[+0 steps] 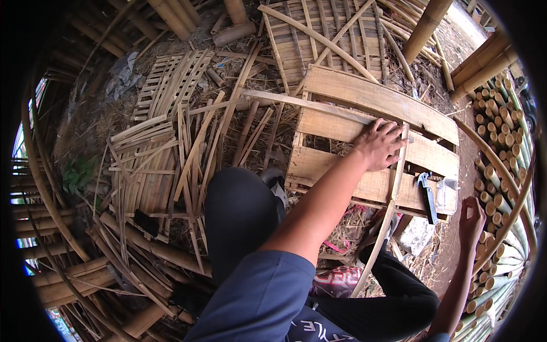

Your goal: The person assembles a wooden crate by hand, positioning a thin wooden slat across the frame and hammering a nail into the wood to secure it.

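Observation:
A low slatted wooden platform [333, 125] stands in front of me. Two thin wooden strips lie across it: a long strip [296, 103] from the left and a lengthwise strip [372, 251] whose near end hangs past the platform toward my legs. Where they come together, my left hand [378, 145] bears down palm-first, its fingertips and thumb gripping the lengthwise strip. My right hand [472, 221] is off the platform's right edge, fingers curled to the thumb; anything between them is too small to make out. Close to it are a clear plastic box [447, 195] and a claw hammer [427, 197].
Loose strips and a slatted panel [145, 176] lie to the left, with another panel [174, 77] behind. A larger lattice panel [325, 40] is beyond the platform. Cut bamboo poles [501, 125] are stacked at the right. A pale block [415, 235] sits below the platform's near edge.

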A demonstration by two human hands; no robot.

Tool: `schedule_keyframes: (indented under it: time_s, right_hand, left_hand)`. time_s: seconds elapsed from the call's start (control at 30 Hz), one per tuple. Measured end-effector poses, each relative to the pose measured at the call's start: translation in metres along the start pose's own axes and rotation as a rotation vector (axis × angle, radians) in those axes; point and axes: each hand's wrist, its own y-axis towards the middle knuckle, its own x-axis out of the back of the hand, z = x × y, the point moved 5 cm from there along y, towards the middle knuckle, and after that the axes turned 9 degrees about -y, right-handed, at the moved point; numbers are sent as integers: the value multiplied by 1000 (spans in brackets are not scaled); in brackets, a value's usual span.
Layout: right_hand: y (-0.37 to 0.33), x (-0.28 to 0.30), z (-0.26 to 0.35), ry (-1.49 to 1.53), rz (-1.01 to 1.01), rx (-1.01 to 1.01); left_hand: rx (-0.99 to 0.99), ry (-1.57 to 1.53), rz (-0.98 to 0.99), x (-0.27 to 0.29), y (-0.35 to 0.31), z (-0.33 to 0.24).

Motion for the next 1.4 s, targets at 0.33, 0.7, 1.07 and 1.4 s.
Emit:
schedule_keyframes:
  time_s: [0.33,0.7,1.07,1.4]
  right_hand:
    - [-21,20,14,19,-63,-33]
    - [-34,17,12,74,-83,-63]
    - [-38,10,17,151,-94,-66]
    - [-32,4,47,168,-69,12]
  left_hand:
    - [-1,4,2,0,2,-1]
    - [4,39,46,1,3,-1]
    - [-7,49,28,-4,3,2]
    - [-41,48,-27,-4,6,-2]
